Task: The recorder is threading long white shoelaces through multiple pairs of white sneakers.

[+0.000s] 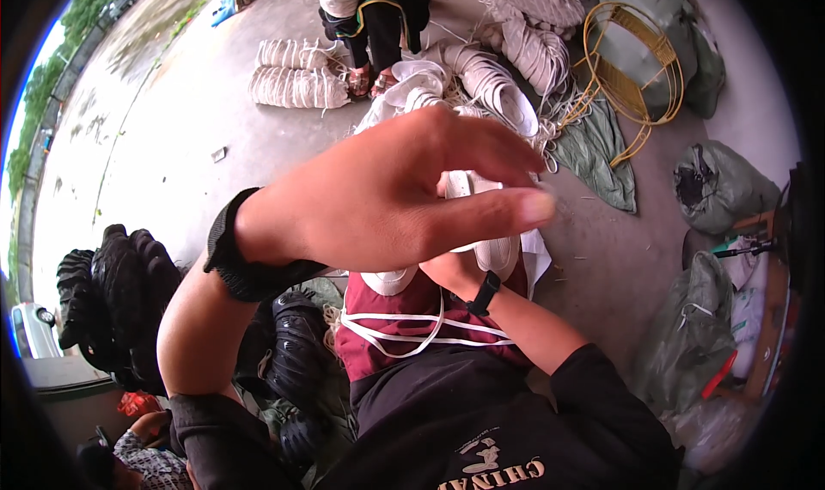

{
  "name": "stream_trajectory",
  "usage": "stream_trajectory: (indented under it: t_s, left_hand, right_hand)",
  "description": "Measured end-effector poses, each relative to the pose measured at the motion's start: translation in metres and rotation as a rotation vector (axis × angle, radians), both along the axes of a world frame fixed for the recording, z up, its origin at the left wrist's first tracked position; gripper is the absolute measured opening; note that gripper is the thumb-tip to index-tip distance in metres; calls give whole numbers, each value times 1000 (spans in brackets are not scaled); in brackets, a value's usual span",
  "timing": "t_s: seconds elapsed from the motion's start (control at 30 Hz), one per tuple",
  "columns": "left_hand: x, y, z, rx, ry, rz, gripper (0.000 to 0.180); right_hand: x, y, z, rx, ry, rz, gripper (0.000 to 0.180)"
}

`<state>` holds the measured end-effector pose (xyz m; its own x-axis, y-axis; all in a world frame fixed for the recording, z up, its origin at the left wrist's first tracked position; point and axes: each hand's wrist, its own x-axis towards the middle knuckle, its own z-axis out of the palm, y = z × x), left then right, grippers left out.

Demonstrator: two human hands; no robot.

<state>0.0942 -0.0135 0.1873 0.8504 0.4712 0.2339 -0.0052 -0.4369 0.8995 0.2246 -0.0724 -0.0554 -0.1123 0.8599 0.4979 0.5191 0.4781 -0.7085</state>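
Note:
My left hand (369, 194) is raised close to the view, a black band on its wrist. Its index finger curls toward the outstretched thumb, with the tips close together; what they pinch, if anything, I cannot make out. Below and partly behind it, two white shoes (497, 254) rest over my maroon-covered lap (369, 353). My right hand (451, 271), with a dark watch at the wrist, reaches in between the shoes. The left hand covers its fingers. A loose white shoelace (412, 318) loops across the maroon cloth.
Stacked white shoes (490, 78) and bundled pale shoes (296, 86) lie on the floor ahead, beside a seated person (378, 26). Black shoe bundles (120, 301) stand at my left. A yellow metal ring stand (597, 39) and green sacks (722, 185) are at the right.

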Motion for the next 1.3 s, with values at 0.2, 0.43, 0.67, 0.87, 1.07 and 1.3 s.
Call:
stream_trajectory:
  t_s: [0.2,0.43,0.67,0.87,1.07,1.3]
  left_hand:
    - [-11,23,-72,24,432,394,19]
    - [-35,30,-181,-76,654,576,19]
    - [-27,48,-180,-500,565,402,20]
    - [-17,61,-173,-510,725,298,17]
    - [-18,70,-182,-578,738,196,18]
    - [-15,69,-178,-510,772,159,21]
  right_hand:
    - [14,9,-9,-193,78,-69,19]
    - [20,11,-17,-410,320,10,57]
    - [27,19,-15,-564,425,161,57]
    - [21,12,-5,-693,537,133,62]
    - [28,19,-21,-563,466,133,61]
    - [24,16,-23,-548,561,192,65]
